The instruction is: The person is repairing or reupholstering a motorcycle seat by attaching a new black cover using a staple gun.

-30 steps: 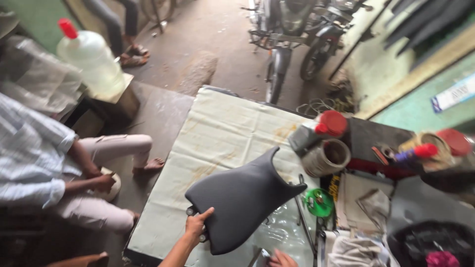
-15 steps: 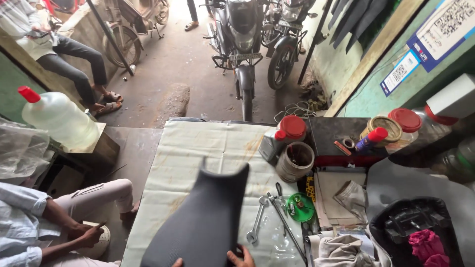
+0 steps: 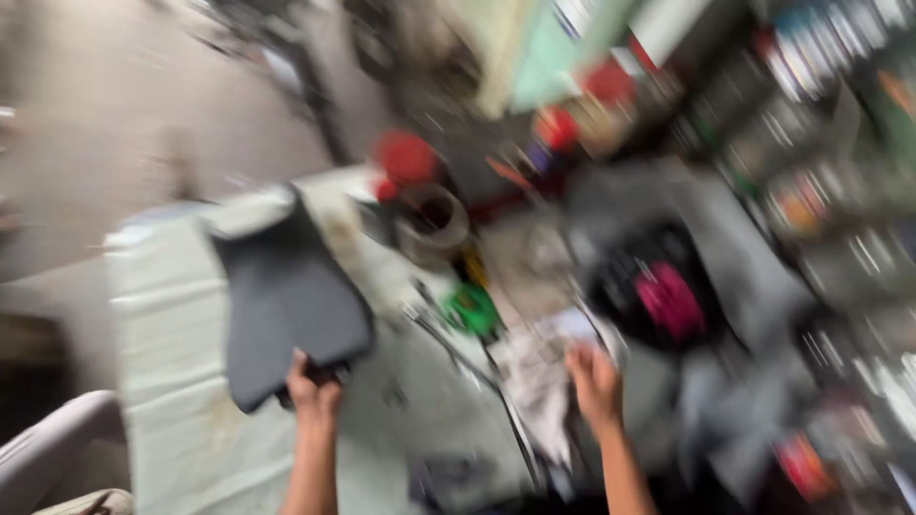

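The picture is very blurry, so small things are hard to tell.

The left hand is closed on the near edge of the black seat. The seat lies flat on the pale cloth that covers the table, on its left part. Its wide end points away from the person.

The right hand is over on the right, above some crumpled paper or rags. I cannot tell if it is open or holding something.

Just right of the seat are a round tin with a red cap behind it, a green ring and some long thin tools. Farther right sits a black bag with something pink inside.

To do this step well, I think the left hand should keep a firm hold on the seat's edge, with fingers under it and thumb on top. One hand at one end can let the seat tip or swing. It looks wise to keep the seat low over the cloth and away from the tin and the tools, so nothing gets knocked. The right hand could come over and hold the other side.
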